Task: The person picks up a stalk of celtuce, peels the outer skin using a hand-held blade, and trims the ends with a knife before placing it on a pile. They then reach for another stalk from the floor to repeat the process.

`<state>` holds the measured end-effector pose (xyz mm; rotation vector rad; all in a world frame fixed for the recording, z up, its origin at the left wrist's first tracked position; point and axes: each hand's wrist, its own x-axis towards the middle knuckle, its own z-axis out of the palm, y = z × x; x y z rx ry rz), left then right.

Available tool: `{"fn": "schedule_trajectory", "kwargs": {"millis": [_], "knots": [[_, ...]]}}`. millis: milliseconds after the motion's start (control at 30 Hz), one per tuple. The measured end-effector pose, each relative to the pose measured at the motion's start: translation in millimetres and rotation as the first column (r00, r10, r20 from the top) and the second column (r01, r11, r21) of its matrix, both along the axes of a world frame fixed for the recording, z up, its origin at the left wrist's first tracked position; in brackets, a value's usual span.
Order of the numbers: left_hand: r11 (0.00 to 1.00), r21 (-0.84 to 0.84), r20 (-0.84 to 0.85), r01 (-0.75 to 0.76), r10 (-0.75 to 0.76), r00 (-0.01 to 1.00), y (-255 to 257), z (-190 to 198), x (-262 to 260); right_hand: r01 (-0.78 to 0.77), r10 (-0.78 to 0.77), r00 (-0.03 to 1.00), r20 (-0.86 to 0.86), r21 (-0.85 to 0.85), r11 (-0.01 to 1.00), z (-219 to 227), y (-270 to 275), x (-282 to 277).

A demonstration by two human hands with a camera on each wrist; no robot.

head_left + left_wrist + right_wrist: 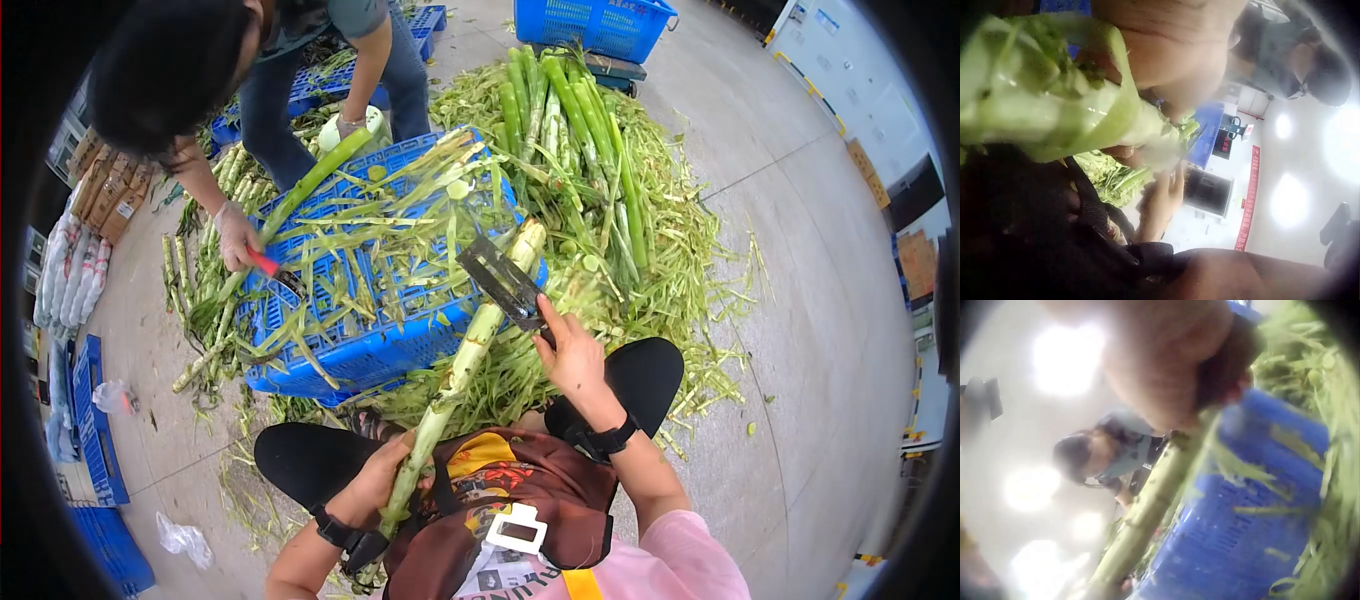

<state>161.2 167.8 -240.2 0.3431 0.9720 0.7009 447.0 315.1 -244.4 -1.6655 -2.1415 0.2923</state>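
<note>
A long pale green lettuce stem [450, 390], partly stripped of its skin, slants from my lap up past the front edge of the upturned blue crate [370, 350]. Low on the stem, my left hand [385, 472] grips it, fingers wrapped round. My right hand [575, 360] holds a black, broad-bladed peeling knife [503, 283] by its handle. The blade overlaps the upper stem in the head view. In the left wrist view, a curl of loose peel [1124, 69] hangs on the stem. The right wrist view shows the stem [1138, 528] beside the crate, with the blade hidden.
Opposite, a person's gloved hand [237, 236] holds a red-handled peeler [264, 261] by a green stem [318, 183]. Peel strips [400, 235] cover the crate top. A heap of peelings [690, 330] bears more thick stems [585, 120]. Another blue crate [600, 28] stands behind.
</note>
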Motion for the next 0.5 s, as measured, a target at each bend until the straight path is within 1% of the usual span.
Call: {"fn": "schedule_trajectory", "kwargs": {"millis": [33,100,133,167,233,267,300,333,367,400,433,500], "knots": [[0.999,-0.031,0.028,-0.021,0.022,0.999,-1.0,0.3,0.9,-0.075,0.076,0.997,-0.023,0.009,0.997,-0.3,-8.1,-4.4],[0.999,-0.034,-0.018,-0.025,0.024,1.0,2.7,-0.6,1.1,-0.227,0.229,0.972,-0.06,0.036,0.973,-0.5,-26.5,-13.1],[0.999,-0.033,-0.04,-0.028,0.026,0.999,5.2,-1.6,0.9,-0.394,0.396,0.917,-0.04,0.047,0.918,1.5,-36.8,-17.8],[0.998,-0.056,-0.067,0.017,-0.021,0.998,6.3,-4.9,-1.0,-0.547,0.549,0.836,-0.019,0.054,0.835,2.3,-46.0,-22.2],[0.989,-0.101,-0.117,0.109,-0.121,0.986,11.1,-16.3,-4.9,-0.642,0.65,0.759,-0.046,0.112,0.758,-4.5,-49.7,-26.8],[0.995,-0.087,-0.107,0.054,-0.063,0.992,8.1,-21.7,-3.2,-0.624,0.628,0.777,-0.026,0.091,0.776,-0.5,-40.2,-21.4],[0.998,-0.039,-0.12,0.053,-0.057,0.991,8.9,-18.5,-1.6,-0.501,0.491,0.864,0.11,0.093,0.86,1.7,-24.1,-16.4],[0.999,0.01,-0.13,0.049,-0.047,0.99,8.3,-11.1,0.1,-0.32,0.297,0.934,0.196,0.093,0.943,-14.9,0.0,-1.6],[0.997,0.06,-0.143,0.043,-0.034,0.989,7.3,-3.6,1.4,-0.052,0.045,0.997,0.067,0.114,0.992,-48.3,27.9,26.1],[0.993,0.094,-0.122,0.072,-0.06,0.991,5.1,2.1,3.4,0.245,-0.232,0.952,-0.198,0.045,0.968,-56.8,56.3,50.4],[0.996,0.061,-0.081,0.06,-0.055,0.995,1.9,4.5,3.8,0.463,-0.471,0.855,-0.217,-0.088,0.882,-49.8,75.3,70.6],[0.999,-0.002,0.001,0.036,-0.036,0.999,-0.1,5.9,4.4,0.446,-0.451,0.834,-0.317,-0.094,0.89,-42.5,70.7,76.8]]}}
